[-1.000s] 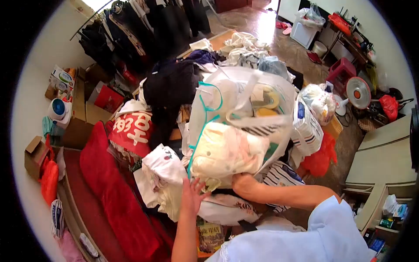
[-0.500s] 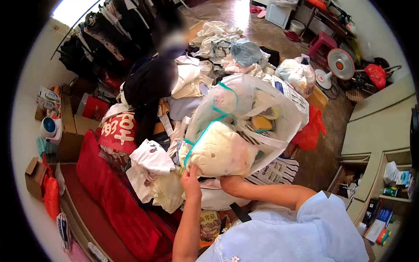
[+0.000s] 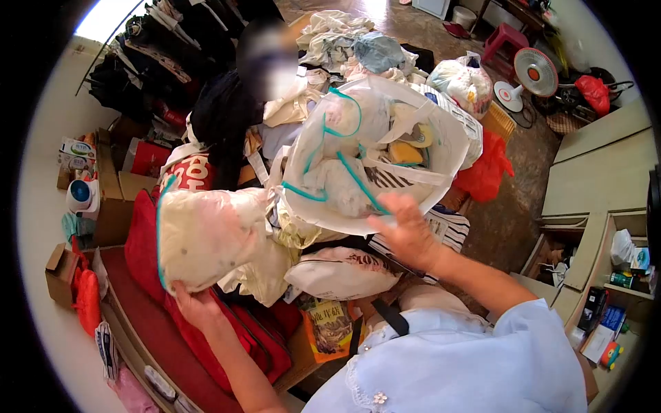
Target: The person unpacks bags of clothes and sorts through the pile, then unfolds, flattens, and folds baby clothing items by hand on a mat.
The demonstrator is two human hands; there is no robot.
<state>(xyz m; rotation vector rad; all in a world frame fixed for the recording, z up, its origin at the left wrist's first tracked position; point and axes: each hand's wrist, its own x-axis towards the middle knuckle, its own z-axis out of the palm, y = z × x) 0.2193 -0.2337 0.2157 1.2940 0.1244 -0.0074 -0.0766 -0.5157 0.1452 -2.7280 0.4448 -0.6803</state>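
Note:
My left hand (image 3: 197,308) is closed on the lower corner of a stuffed clear pouch (image 3: 206,237) with teal edging and pale cloth inside, held up over the red cushion. My right hand (image 3: 407,230) has its fingers apart, at the near rim of a large white bag (image 3: 454,148); whether it touches the rim I cannot tell. Inside that bag lie another teal-edged pouch (image 3: 348,186), a yellow-and-white item (image 3: 405,153) and striped cloth (image 3: 379,180). Below it sits a full white bag with dark lettering (image 3: 344,273).
A person in dark clothes (image 3: 220,113) is across the pile, near hanging garments (image 3: 172,41). Heaped clothes (image 3: 337,38) lie at the back. A red cushion (image 3: 144,255), yellow food packet (image 3: 332,327), red plastic bag (image 3: 485,168), fan (image 3: 536,71) and open drawers (image 3: 551,265) surround me.
My left hand has carried the stuffed pouch from the white bag's opening leftward. My right hand has come out from under the pouch and moved right and up to the bag's rim.

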